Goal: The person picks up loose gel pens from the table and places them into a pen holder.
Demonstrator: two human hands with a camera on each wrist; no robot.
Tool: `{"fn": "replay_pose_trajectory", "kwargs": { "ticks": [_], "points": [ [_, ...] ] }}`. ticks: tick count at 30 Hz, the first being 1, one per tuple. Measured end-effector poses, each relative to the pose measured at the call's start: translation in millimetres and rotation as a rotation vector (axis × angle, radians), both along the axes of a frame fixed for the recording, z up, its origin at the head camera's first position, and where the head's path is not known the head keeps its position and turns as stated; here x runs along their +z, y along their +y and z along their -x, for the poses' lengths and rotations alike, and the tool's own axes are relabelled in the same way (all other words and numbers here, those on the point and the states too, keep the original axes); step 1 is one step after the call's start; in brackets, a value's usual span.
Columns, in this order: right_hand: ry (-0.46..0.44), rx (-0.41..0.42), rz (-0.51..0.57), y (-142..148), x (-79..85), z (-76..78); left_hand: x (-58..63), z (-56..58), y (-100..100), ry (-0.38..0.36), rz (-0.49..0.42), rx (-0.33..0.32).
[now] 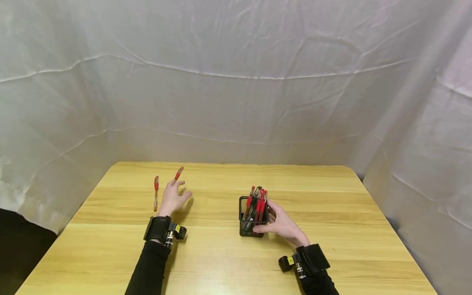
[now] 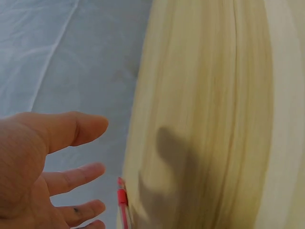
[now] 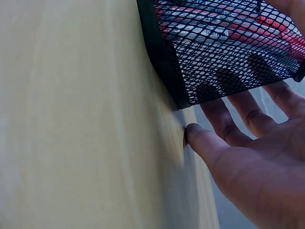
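Note:
On the left side of the table, my left hand (image 1: 174, 199) reaches over the wood with its fingers spread and nothing in them. Just beyond its fingers is a red-capped pen (image 1: 179, 173), partly hidden by the hand; in the left wrist view the pen (image 2: 123, 200) lies beside the fingertips. Another red pen (image 1: 156, 193) lies left of this hand. My right hand (image 1: 282, 223) holds a black mesh pen holder (image 1: 245, 229) from its right side, thumb across the front and fingers round the side. Several red and black pens (image 1: 260, 205) stand in the holder.
The light wooden table (image 1: 214, 262) ends at a back edge not far past the left hand. Pale cloth (image 1: 236, 106) hangs behind it and along the sides. Each wrist wears a black strap (image 1: 158, 229) with a small camera.

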State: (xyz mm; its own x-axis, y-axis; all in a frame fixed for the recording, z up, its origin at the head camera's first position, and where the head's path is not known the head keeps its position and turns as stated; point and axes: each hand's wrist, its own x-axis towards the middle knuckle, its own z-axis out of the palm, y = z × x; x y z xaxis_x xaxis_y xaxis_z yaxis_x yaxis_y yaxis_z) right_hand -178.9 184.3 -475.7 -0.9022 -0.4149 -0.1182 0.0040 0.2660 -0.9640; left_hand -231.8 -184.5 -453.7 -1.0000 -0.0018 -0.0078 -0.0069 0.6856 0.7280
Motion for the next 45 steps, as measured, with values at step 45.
{"fn": "replay_pose_trajectory", "kwargs": {
  "ticks": [45],
  "points": [
    [0.016,0.022,0.012,-4,-0.9,4.9,-17.6,6.5,-15,0.037,0.125,0.113]
  ]
}}
